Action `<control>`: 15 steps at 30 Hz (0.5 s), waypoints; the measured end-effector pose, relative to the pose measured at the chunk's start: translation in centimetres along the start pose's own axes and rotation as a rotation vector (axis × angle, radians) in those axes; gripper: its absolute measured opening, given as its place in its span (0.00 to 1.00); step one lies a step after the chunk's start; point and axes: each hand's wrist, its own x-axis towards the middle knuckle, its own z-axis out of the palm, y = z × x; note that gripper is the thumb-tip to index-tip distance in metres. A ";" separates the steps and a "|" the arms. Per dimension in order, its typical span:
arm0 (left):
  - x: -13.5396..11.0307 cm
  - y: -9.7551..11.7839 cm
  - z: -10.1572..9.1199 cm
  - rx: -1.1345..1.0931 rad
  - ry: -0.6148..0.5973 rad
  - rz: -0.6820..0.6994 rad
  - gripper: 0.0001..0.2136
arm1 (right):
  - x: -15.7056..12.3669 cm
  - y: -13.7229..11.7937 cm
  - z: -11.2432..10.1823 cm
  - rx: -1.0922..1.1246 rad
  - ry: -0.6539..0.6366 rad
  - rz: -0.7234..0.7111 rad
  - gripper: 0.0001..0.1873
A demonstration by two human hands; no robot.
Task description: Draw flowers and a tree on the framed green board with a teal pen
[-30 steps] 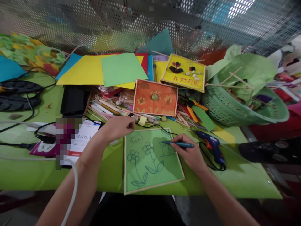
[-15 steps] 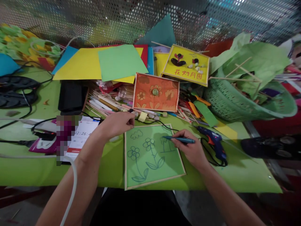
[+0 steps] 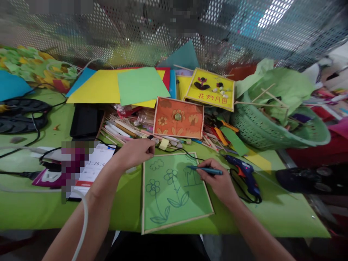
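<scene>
A green picture panel [image 3: 174,214] with a pale stick border lies at the table's front edge. It bears line drawings of two flowers with leaves, a cloud and a tree-like shape. My right hand [image 3: 214,177] holds a teal marker pen [image 3: 209,170], its tip at the top of the tree-like shape. My left hand [image 3: 140,152] is curled closed at the panel's upper left corner; whatever its fingers hold, if anything, is hidden. Just behind it lie a small pale yellow block [image 3: 163,144] and several pebbles [image 3: 178,145]. A black cord [image 3: 187,152] runs behind the panel.
Behind stand an orange framed picture [image 3: 178,117] and a yellow one [image 3: 212,88], with coloured sheets [image 3: 95,87]. To the right are a blue glue gun [image 3: 246,174] and a green basket [image 3: 272,127]. A phone [image 3: 94,170] and power strip [image 3: 47,177] lie left.
The camera view has tilted up a little, so the table appears lower. Both hands keep nearly the same place over the panel, and the pen tip stays by the tree-like drawing.
</scene>
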 end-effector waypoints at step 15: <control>-0.2 0.0 0.1 -0.023 0.026 -0.012 0.04 | 0.2 0.2 0.1 -0.023 -0.006 0.007 0.19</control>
